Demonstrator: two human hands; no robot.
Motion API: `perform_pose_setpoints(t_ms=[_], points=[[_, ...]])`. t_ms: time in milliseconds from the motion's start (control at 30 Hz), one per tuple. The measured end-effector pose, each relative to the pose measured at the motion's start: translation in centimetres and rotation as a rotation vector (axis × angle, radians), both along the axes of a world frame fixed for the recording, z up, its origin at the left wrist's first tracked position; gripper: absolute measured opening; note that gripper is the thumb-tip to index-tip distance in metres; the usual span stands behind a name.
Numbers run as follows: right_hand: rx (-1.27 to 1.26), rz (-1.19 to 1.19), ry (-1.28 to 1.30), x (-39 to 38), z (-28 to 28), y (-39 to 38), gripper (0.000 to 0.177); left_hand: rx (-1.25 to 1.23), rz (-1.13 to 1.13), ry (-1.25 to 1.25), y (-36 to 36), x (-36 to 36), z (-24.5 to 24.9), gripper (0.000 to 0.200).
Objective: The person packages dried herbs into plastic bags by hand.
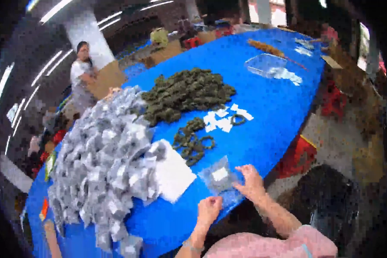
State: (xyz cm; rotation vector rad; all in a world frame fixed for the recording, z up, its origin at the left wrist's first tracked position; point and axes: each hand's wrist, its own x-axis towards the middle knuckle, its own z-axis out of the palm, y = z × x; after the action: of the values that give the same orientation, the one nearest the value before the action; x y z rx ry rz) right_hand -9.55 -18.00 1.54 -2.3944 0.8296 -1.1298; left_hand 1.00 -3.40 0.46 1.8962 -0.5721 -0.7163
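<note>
A clear plastic bag [215,182] with a white card [219,173] in it lies near the front edge of the blue table. My left hand [208,210] is closed, with its fingertips at the bag's lower edge, where they seem to pinch the plastic. At the bag's right side is my right hand [251,184], thumb and fingers apart, the thumb close to the plastic. Just beyond the bag lie several loose dark green rings [193,144]. Farther off is a scatter of small white cards [221,120], with one ring beside them.
A large heap of grey-white packets [103,159] covers the table's left side, next to a white sheet [173,172]. Behind is a dark green pile [187,94]. A clear tray [265,64] stands farther back. A person [81,75] holds cardboard at left; red stools [296,157] stand right.
</note>
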Motion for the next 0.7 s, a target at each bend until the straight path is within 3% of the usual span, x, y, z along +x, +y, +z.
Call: perform_pose_setpoints(t_ms=[67,133,200,300,567,700], points=[[-0.031,0.103,-0.054,-0.6,1.2,0.8,0.031,-0.02,-0.032,0.117,0.3,-0.1,-0.5,0.032],[-0.032,0.362,0.02,-1.4,-0.1,2.0,0.017,-0.049,-0.066,0.234,0.5,-0.2,-1.0,0.036],[0.071,0.472,0.044,-1.2,-0.7,2.9,0.008,-0.082,-0.046,0.322,0.4,-0.4,-1.4,0.037],[0.113,0.479,0.046,-1.3,-1.6,3.3,0.009,-0.181,-0.051,0.552,1.1,0.2,-1.6,0.039],[0.199,0.478,0.136,-0.9,-0.7,4.3,0.01,-0.192,-0.082,0.486,0.9,-0.1,-1.9,0.041],[0.225,0.571,0.079,-0.7,-1.9,3.4,0.01,-0.267,0.062,0.263,0.5,-0.5,-2.1,0.032]])
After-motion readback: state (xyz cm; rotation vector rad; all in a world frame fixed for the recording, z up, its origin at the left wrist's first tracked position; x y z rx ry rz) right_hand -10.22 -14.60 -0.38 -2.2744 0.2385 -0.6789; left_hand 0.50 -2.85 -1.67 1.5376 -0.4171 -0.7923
